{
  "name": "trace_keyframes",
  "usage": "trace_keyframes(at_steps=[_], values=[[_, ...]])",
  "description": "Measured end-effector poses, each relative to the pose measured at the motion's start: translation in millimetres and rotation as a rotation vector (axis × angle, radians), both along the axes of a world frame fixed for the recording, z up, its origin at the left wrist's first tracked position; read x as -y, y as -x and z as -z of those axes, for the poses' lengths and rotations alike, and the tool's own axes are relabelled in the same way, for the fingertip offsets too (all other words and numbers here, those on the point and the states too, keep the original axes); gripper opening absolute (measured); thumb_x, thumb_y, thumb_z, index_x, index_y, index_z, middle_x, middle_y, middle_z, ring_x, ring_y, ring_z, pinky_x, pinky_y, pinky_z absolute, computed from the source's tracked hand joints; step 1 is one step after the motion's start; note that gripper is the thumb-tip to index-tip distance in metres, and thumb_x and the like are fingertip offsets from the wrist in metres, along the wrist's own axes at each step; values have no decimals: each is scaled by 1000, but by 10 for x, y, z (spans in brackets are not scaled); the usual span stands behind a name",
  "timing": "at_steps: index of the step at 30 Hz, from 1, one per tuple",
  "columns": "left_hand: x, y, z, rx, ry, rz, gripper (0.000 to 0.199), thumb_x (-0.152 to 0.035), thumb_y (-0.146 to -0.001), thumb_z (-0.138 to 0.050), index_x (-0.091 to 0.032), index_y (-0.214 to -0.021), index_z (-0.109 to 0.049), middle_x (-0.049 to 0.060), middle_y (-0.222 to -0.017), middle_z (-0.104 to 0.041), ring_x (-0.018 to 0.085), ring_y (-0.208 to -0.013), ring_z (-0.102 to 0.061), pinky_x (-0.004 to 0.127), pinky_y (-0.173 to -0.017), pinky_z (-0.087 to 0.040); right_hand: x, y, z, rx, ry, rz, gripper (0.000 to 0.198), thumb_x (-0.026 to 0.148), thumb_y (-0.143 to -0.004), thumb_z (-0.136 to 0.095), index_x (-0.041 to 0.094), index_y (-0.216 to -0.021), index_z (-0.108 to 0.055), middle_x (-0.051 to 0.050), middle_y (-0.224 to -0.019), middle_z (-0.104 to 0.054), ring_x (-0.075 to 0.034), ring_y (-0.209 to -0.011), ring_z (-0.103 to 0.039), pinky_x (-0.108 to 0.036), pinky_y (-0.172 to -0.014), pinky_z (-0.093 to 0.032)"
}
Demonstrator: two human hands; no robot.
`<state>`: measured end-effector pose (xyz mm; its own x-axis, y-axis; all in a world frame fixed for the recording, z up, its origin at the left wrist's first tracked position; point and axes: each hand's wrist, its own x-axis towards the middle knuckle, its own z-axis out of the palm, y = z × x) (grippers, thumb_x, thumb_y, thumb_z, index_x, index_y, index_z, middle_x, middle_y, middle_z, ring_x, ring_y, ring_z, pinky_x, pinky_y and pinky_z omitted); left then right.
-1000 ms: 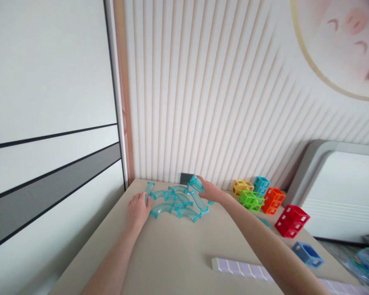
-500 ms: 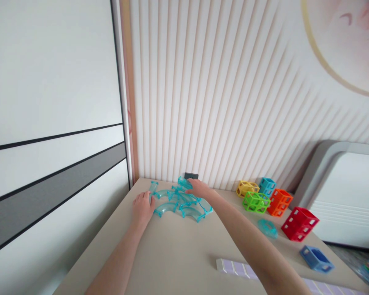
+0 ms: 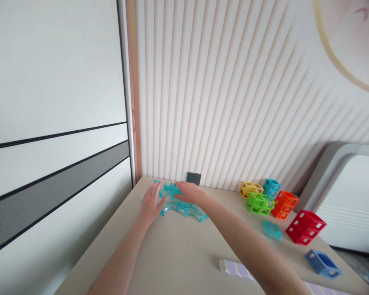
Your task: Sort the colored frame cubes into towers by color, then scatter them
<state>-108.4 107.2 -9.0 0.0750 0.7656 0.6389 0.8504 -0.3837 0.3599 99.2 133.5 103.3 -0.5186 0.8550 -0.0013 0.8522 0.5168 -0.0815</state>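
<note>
Several translucent teal curved track pieces (image 3: 171,206) lie in a cluster at the far end of the table. My left hand (image 3: 150,205) rests at the cluster's left side, fingers spread, with thumb and fingertips at the edges of the pieces. From the right, my right hand (image 3: 190,192) reaches over the cluster. Its thumb and fingers are bent around the end of an upper teal track piece (image 3: 171,189). The hand and forearm cover part of the cluster behind them.
Hollow blocks stand to the right: yellow (image 3: 251,189), green (image 3: 260,203), turquoise (image 3: 271,188), orange (image 3: 284,204), red (image 3: 306,226) and blue (image 3: 322,263). A teal ring-shaped piece (image 3: 271,230) lies near them. A lilac-and-white strip (image 3: 236,268) passes under my right forearm. A dark socket (image 3: 193,178) sits on the ribbed wall.
My right hand has moved left over the cluster with the upper track piece. The left hand has shifted slightly right and up, its fingers now more spread. The view has tilted a little.
</note>
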Motion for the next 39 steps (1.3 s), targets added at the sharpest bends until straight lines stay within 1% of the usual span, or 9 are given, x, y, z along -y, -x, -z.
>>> trace_keyframes(at_steps=[2, 5, 8, 11, 20, 25, 32, 37, 39], values=[[-10, -8, 14, -4, -12, 78, 52, -37, -98, -52, -24, -148, -45, 12, -147, -52, 28, -139, -48, 44, -112, -44, 34, 87, 25, 3, 7, -56, 51, 45, -91, -62, 27, -138, -54, -11, -132, -68, -31, -122, -64, -37, -92, -51], [-32, 5, 48, 22, -18, 123, 39, -29, -98, -52, -26, -137, -56, 10, -139, -55, 27, -131, -55, 44, -110, -46, 54, 140, 64, 9, 4, -89, 50, 47, -90, -64, 27, -135, -57, -11, -129, -69, -31, -121, -65, -38, -92, -51], [-51, 26, 71, 65, -19, 126, 33, -22, -98, -51, -25, -129, -59, 8, -125, -58, 24, -117, -64, 42, -106, -51, 48, 117, 92, 21, 2, -84, 55, 50, -87, -69, 26, -135, -58, -12, -129, -70, -33, -120, -66, -38, -90, -52], [-60, 32, 73, 96, -16, 135, 30, -21, -96, -55, -26, -124, -61, 6, -120, -59, 24, -113, -65, 40, -103, -54, 31, 55, 103, 34, 4, -75, 59, 53, -85, -72, 26, -136, -59, -13, -127, -71, -34, -116, -68, -40, -89, -53], [-105, 29, 112, 168, -18, 126, 33, -19, -98, -51, -29, -128, -60, 6, -127, -55, 23, -113, -65, 42, -104, -53, -36, -187, 48, 43, 14, -60, 77, 62, -81, -71, 30, -147, -49, -13, -137, -66, -36, -124, -63, -43, -96, -51], [-126, 46, 141, 193, -59, 111, 31, -21, -100, -49, -26, -127, -63, 7, -127, -53, 21, -108, -65, 41, -101, -55, -79, -254, 64, 32, 11, -40, 77, 67, -82, -68, 30, -147, -49, -11, -137, -66, -35, -124, -63, -41, -95, -51], [-173, 80, 170, 230, -92, 55, 27, -27, -100, -53, -25, -122, -68, 7, -119, -55, 21, -99, -68, 41, -97, -58, -146, -247, 115, 20, -34, 29, 65, 55, -92, -62, 25, -148, -46, -15, -130, -67, -32, -118, -65, -37, -90, -49], [-185, 79, 173, 248, -104, 31, 25, -30, -98, -56, -24, -118, -70, 7, -115, -57, 22, -100, -68, 41, -94, -59, -130, -176, 140, 24, -98, 19, 61, 48, -95, -61, 24, -149, -44, -16, -138, -63, -32, -128, -58, -41, -102, -42], [-184, 76, 174, 255, -105, 24, 25, -33, -98, -57, -24, -117, -71, 8, -114, -57, 22, -98, -69, 40, -90, -60, -119, -143, 160, 31, -118, 22, 59, 44, -97, -60, 22, -149, -44, -16, -138, -63, -32, -129, -58, -41, -103, -41]])
